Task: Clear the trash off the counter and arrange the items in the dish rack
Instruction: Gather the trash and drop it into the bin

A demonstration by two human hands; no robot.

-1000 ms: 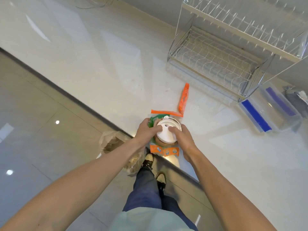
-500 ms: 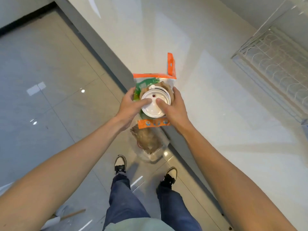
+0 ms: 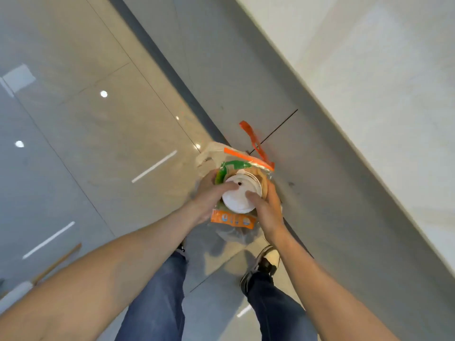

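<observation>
Both hands hold a bundle of trash in the air over the floor, just off the counter edge. The bundle is a brown paper cup with a white lid (image 3: 240, 196) pressed onto a clear plastic bag with orange trim (image 3: 234, 220); an orange strip (image 3: 253, 141) sticks up from its far side. My left hand (image 3: 209, 195) grips the left side with its thumb on the lid. My right hand (image 3: 266, 207) grips the right side, thumb also on the lid. Under the bundle sits an open clear trash bag (image 3: 209, 153) on the floor. The dish rack is out of view.
The white counter (image 3: 369, 82) runs along the right, with its grey cabinet front (image 3: 258, 82) below. My legs and shoes (image 3: 261, 264) stand on the glossy tiled floor. A wooden handle (image 3: 56, 264) lies at the lower left.
My hands carried the cup and bag bundle off the counter, out over the floor and above the trash bag. The view turned away from the dish rack toward the floor.
</observation>
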